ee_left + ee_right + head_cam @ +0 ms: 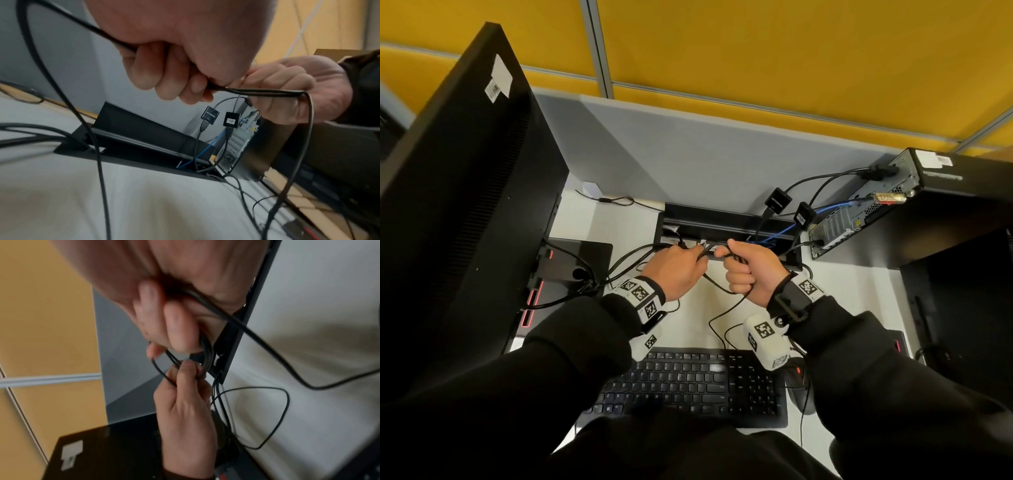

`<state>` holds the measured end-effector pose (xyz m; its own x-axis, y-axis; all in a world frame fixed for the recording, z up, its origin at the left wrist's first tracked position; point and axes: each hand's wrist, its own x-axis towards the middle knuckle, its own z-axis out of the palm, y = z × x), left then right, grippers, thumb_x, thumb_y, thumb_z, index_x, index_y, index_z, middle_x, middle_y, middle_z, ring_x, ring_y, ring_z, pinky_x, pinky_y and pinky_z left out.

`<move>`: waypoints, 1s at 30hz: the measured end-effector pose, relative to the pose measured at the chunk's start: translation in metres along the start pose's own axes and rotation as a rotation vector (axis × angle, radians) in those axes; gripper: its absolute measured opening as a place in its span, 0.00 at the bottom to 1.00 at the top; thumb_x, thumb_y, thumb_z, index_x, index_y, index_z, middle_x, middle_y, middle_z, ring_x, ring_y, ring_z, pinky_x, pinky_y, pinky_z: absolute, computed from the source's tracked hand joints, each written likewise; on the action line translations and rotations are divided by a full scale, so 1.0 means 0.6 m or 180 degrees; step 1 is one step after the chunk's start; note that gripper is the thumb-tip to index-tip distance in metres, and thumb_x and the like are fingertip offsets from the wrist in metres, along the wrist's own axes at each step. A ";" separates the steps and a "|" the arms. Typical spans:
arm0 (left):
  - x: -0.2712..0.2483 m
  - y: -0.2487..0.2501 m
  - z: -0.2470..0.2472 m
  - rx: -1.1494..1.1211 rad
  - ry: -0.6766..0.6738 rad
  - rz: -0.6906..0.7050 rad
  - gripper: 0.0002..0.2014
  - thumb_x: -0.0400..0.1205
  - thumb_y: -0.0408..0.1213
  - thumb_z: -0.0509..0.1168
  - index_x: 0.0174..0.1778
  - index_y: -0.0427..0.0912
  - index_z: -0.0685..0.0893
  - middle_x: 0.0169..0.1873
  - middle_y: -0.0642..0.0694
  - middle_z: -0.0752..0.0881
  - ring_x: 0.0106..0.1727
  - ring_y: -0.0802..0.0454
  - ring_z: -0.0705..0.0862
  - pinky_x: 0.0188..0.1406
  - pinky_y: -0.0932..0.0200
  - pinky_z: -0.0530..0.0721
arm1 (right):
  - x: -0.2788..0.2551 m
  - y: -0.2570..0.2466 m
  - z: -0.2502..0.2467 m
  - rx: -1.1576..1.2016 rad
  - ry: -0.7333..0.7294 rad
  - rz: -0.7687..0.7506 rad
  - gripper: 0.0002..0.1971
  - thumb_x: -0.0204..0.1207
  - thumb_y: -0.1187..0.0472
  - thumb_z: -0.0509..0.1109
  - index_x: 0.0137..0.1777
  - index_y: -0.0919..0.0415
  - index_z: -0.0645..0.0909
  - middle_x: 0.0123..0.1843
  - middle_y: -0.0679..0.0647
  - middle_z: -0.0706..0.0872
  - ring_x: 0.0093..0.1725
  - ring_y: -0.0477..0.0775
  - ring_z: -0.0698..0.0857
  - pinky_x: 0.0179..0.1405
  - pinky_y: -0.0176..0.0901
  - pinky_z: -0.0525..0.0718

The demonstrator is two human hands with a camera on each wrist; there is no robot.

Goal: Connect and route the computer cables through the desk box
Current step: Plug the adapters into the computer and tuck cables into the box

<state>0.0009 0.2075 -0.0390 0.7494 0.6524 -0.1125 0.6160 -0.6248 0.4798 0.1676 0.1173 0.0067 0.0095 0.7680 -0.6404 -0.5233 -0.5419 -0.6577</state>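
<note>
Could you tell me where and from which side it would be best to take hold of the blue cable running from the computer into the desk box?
Probably mid-span, on the free stretch of the blue cable between the computer and the desk box, coming from above. There it hangs clear in the air; its lower end is crowded among black leads inside the box, and both hands already hold black cables.
</note>
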 end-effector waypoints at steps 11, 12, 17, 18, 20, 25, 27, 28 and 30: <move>-0.034 -0.093 -0.003 -0.2056 -0.0320 -0.0674 0.21 0.84 0.55 0.69 0.31 0.45 0.85 0.26 0.54 0.79 0.29 0.56 0.76 0.34 0.57 0.79 | -0.004 -0.025 -0.031 -0.0766 0.0163 0.0210 0.20 0.86 0.47 0.65 0.62 0.65 0.86 0.26 0.47 0.57 0.20 0.44 0.55 0.17 0.35 0.51; -0.032 -0.096 -0.016 -0.2386 -0.0335 -0.0792 0.21 0.84 0.53 0.71 0.29 0.44 0.84 0.23 0.54 0.73 0.25 0.55 0.70 0.28 0.60 0.72 | -0.008 -0.022 -0.031 -0.1035 0.0078 0.0296 0.17 0.86 0.49 0.66 0.55 0.63 0.86 0.26 0.47 0.58 0.20 0.44 0.55 0.18 0.35 0.51; -0.001 -0.103 -0.062 -0.2640 -0.0074 -0.0634 0.15 0.86 0.45 0.70 0.33 0.46 0.88 0.23 0.58 0.76 0.26 0.57 0.68 0.28 0.64 0.68 | -0.011 -0.027 -0.023 0.0281 -0.0277 0.0266 0.17 0.90 0.49 0.55 0.41 0.54 0.76 0.28 0.46 0.53 0.22 0.44 0.50 0.14 0.33 0.51; 0.004 -0.095 -0.058 -0.2129 -0.0138 -0.0472 0.14 0.88 0.46 0.67 0.36 0.50 0.87 0.27 0.61 0.81 0.30 0.59 0.74 0.33 0.62 0.72 | -0.008 -0.030 -0.020 0.0599 -0.0319 0.0150 0.17 0.90 0.49 0.53 0.47 0.55 0.79 0.28 0.45 0.53 0.21 0.44 0.50 0.13 0.32 0.55; -0.002 -0.061 -0.036 -0.1025 -0.0574 -0.0108 0.13 0.90 0.50 0.59 0.44 0.56 0.86 0.36 0.62 0.84 0.43 0.55 0.84 0.44 0.56 0.76 | -0.003 -0.035 -0.016 0.0877 -0.0377 -0.0026 0.19 0.91 0.51 0.51 0.65 0.59 0.81 0.27 0.46 0.53 0.20 0.44 0.52 0.14 0.34 0.70; -0.053 0.050 -0.007 0.1014 -0.1290 0.1048 0.15 0.92 0.46 0.54 0.71 0.44 0.75 0.47 0.41 0.88 0.42 0.38 0.86 0.39 0.49 0.79 | 0.007 -0.007 -0.013 0.0520 0.0079 -0.0165 0.18 0.93 0.55 0.52 0.77 0.55 0.74 0.27 0.51 0.62 0.44 0.70 0.92 0.56 0.73 0.87; -0.052 0.074 -0.032 0.1209 -0.1047 0.1422 0.13 0.91 0.45 0.55 0.65 0.46 0.81 0.46 0.44 0.87 0.40 0.40 0.86 0.41 0.47 0.83 | 0.011 0.012 -0.016 -0.0362 0.0505 -0.0305 0.17 0.93 0.58 0.53 0.77 0.51 0.75 0.26 0.53 0.69 0.38 0.63 0.91 0.49 0.60 0.89; -0.047 0.079 -0.050 0.1044 -0.0973 0.1440 0.13 0.91 0.46 0.56 0.62 0.50 0.84 0.41 0.49 0.86 0.38 0.45 0.86 0.42 0.49 0.84 | 0.010 0.019 -0.016 -0.0796 0.0660 -0.0379 0.18 0.92 0.59 0.54 0.79 0.52 0.75 0.27 0.55 0.74 0.33 0.56 0.86 0.39 0.50 0.88; -0.031 0.081 -0.087 0.0349 -0.0804 0.1238 0.11 0.88 0.51 0.61 0.57 0.60 0.89 0.31 0.58 0.83 0.33 0.60 0.81 0.43 0.54 0.83 | 0.003 0.031 -0.015 -0.1232 0.0582 -0.0353 0.18 0.90 0.62 0.58 0.77 0.56 0.78 0.37 0.64 0.85 0.34 0.58 0.86 0.33 0.47 0.85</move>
<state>0.0042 0.1875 0.0316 0.9567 0.2450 -0.1572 0.2898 -0.8525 0.4351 0.1654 0.1057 -0.0102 0.2163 0.7746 -0.5942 -0.1533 -0.5742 -0.8043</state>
